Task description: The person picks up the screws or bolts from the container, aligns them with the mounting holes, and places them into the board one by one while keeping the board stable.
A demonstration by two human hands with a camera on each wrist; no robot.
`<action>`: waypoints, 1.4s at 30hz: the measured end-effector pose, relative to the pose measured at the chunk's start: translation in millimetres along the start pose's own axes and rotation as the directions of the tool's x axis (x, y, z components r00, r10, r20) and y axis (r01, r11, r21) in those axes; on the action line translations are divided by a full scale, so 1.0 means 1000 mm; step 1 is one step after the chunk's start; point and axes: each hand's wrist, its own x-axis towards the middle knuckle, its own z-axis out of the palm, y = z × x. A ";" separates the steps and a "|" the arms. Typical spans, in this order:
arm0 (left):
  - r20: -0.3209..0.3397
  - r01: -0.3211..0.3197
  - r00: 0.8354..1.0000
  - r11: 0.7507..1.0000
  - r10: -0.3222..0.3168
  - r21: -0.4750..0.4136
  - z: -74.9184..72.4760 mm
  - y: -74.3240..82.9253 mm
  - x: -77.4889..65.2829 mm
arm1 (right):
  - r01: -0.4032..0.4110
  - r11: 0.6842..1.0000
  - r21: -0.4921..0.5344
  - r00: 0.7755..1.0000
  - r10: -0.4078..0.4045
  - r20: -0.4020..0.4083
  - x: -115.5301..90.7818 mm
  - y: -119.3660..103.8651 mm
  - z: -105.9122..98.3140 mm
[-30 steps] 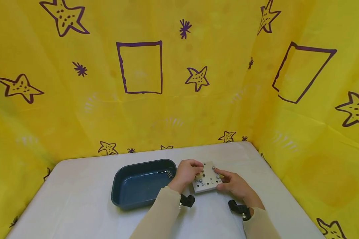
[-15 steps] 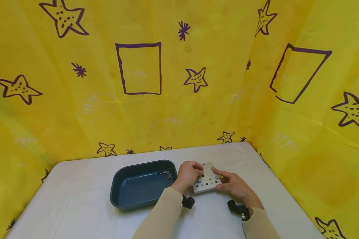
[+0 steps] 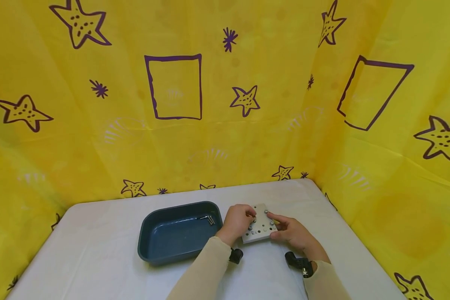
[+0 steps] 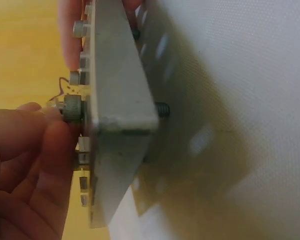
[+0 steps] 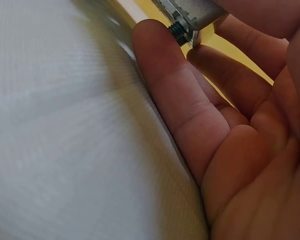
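Observation:
A thick pale metal plate (image 3: 263, 217), drilled with holes and carrying several bolts, lies right of the tray in the head view. My left hand (image 3: 235, 221) is over its left half, thumb and forefinger pinching a small shiny bolt (image 4: 55, 106), mostly covered by the fingertips. Beside these fingers, a knurled bolt head (image 4: 72, 108) sits against the plate, and a dark threaded end (image 4: 163, 110) sticks out underneath. My right hand (image 3: 293, 232) grips the plate's right side, forefinger at a corner bolt (image 3: 266, 211). Another dark thread (image 5: 178, 33) shows beside a right fingertip.
A dark blue-green tray (image 3: 146, 246) stands left of the plate, with several small metal pieces (image 3: 211, 219) in its far right corner. White cloth (image 3: 97, 250) covers the table. Yellow patterned curtains (image 3: 172, 146) rise behind it and at both sides.
My left fingertips have shifted slightly toward me over the plate, and a bolt head now shows at the hole below them. The right hand stays in place on the plate.

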 end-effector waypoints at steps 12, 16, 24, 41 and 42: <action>-0.050 0.136 0.987 0.950 -0.156 -0.283 -0.015 0.001 -0.009 | -0.044 0.995 -0.093 0.997 0.038 -0.068 0.006 -0.002 0.003; -0.151 0.136 0.908 0.616 -0.391 -0.776 -0.039 -0.004 -0.016 | -0.081 0.986 -0.147 0.993 0.067 -0.101 0.006 -0.002 0.003; -0.098 0.153 0.903 0.526 -0.418 -0.836 -0.098 -0.040 -0.032 | -0.060 0.988 -0.143 0.994 0.046 -0.101 0.002 0.001 0.000; 0.018 0.312 0.949 0.934 -0.314 -0.175 -0.084 -0.088 -0.050 | -0.031 0.994 -0.107 0.997 0.023 -0.077 0.001 0.001 0.002; 0.013 0.308 0.951 0.938 -0.310 -0.158 -0.083 -0.089 -0.049 | -0.025 0.993 -0.112 0.997 0.016 -0.081 0.001 0.000 0.003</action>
